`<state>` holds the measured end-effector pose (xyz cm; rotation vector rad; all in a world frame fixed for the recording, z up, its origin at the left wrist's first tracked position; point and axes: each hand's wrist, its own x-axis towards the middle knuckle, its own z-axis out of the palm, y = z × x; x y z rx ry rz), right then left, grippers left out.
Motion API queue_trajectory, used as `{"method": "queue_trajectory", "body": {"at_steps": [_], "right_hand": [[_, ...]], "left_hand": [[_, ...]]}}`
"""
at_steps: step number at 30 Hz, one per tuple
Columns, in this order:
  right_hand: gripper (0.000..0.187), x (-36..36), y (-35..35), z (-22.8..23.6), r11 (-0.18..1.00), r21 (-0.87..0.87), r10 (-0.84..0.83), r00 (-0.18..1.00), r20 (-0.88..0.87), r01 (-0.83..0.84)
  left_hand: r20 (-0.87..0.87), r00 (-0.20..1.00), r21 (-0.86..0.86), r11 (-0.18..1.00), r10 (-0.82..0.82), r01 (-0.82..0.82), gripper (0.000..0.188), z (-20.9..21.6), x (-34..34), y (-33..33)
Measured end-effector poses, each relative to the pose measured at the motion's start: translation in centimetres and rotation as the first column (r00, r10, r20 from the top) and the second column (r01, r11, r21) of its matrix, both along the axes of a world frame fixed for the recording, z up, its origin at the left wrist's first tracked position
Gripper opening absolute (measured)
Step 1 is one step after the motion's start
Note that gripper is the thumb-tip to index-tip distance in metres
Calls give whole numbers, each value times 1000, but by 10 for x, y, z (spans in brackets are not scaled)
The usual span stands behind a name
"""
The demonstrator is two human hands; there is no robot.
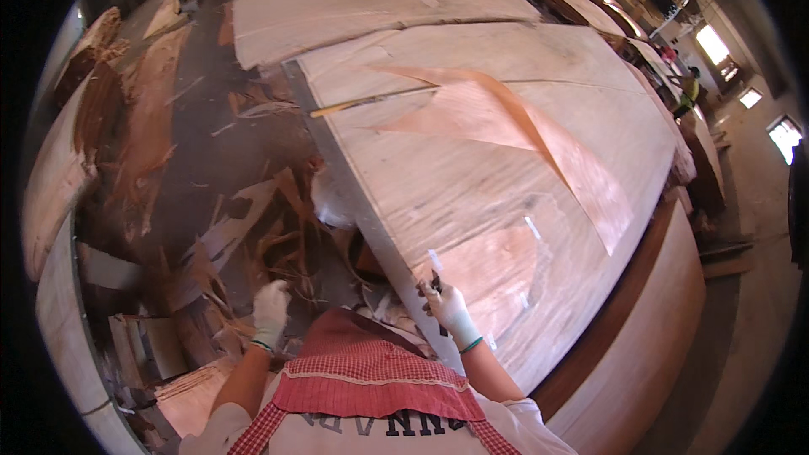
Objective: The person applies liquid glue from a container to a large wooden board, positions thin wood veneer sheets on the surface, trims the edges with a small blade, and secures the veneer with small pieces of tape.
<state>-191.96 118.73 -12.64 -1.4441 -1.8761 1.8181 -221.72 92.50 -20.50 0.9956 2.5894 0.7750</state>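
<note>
Right hand (451,312), white-gloved, has its grip closed round a dark slim tool (436,280) at the near-left edge of the wooden surface (404,185). Left hand (270,309), also gloved, hangs left of that edge near veneer scraps (292,192), loosely curled; can't tell if its grip has anything. Pinkish veneer patch (497,265) just beside the tool (larger folded veneer piece (493,118) farther up).

A slim dark tool (436,281) (partly hidden) sits in the gloved right hand (447,307).
</note>
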Motion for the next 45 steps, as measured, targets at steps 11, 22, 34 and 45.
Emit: {"method": "queue_trajectory", "body": {"at_steps": [11,22,34,45], "right_hand": [[35,-90,-18,-46,964,267,-30,997,69,10],[24,-143,-68,-46,581,-87,-811,585,29,809],[15,-4,-106,-71,-426,-458,-848,-521,-98,780],[10,-121,-62,-70,-78,-818,-949,-294,-114,570]], "left_hand": [[188,952,170,963,-242,211,29,-41,-87,15],[99,836,270,823,-540,500,27,-3,-295,146],[-70,681,298,636,-729,712,29,41,-261,360],[-172,-10,155,-37,-985,987,35,45,-84,341]]}}
